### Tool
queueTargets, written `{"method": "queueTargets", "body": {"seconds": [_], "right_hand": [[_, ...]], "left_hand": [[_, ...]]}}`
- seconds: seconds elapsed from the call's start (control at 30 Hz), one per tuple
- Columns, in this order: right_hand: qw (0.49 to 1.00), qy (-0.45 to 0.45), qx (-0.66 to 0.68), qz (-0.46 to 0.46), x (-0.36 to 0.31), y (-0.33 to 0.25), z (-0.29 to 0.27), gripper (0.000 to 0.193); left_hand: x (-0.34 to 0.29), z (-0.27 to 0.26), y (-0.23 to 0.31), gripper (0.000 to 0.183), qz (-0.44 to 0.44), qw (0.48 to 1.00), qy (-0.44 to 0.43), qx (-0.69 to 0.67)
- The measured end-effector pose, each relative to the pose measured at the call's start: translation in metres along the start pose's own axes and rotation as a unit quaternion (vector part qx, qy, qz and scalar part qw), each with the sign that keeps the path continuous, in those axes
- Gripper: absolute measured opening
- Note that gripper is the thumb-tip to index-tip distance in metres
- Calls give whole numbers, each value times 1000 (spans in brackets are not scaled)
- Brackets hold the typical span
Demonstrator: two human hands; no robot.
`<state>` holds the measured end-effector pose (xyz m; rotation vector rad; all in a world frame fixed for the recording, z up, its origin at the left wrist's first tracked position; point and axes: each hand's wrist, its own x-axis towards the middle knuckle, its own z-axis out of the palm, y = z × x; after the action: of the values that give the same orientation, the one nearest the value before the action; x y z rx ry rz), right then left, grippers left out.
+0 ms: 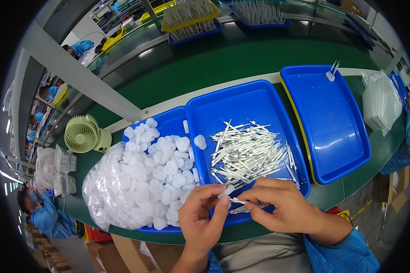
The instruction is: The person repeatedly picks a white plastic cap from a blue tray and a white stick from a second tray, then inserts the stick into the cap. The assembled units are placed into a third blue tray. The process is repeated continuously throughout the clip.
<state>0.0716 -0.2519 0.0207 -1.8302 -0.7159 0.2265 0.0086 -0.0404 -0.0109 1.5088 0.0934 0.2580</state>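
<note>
Close to my body, both hands meet over the front edge of the middle blue tray (234, 93). My left hand (202, 218) pinches a small translucent white plastic piece (227, 191) between thumb and fingers. Against it, my right hand (284, 207) grips a thin white stick (238, 201) with a metallic part; its far end is hidden by my fingers. A loose heap of similar sticks (250, 150) lies in the tray beyond my hands. To the left, rounded white plastic pieces (168, 170) spill from a clear bag (105, 191) over another blue tray (171, 119).
A blue tray (328, 118) at right holds one white piece with upright sticks (332, 75). Beyond it sits a plastic-wrapped white stack (380, 102). A green fan (83, 134) and a white fan (46, 166) stand left. Filled trays (259, 16) line the back; a co-worker (50, 216) sits left.
</note>
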Motion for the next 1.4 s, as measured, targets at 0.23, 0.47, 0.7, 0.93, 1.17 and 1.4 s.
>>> {"method": "queueTargets", "body": {"seconds": [0.23, 0.47, 0.7, 0.93, 1.17, 1.4], "right_hand": [[998, 4, 64, 26, -3, 4, -2, 24], [997, 13, 47, 62, -5, 1, -4, 23], [997, 42, 33, 57, -9, -3, 6, 25], [999, 21, 22, 45, -10, 1, 7, 26], [998, 38, 32, 32, -8, -2, 10, 22], [997, 46, 35, 44, -8, 0, 15, 15]], "left_hand": [[-1, -1, 12, 20, -56, 998, -3, -35], [-3, -4, 4, 21, -29, 999, -12, -26], [-3, 0, 5, 23, -33, 999, -3, -36], [-1, -7, 2, 21, 12, 999, -23, 26], [-1, -8, 5, 19, -45, 998, -27, -37], [-1, -6, 7, 20, -8, 999, -51, -7]]}}
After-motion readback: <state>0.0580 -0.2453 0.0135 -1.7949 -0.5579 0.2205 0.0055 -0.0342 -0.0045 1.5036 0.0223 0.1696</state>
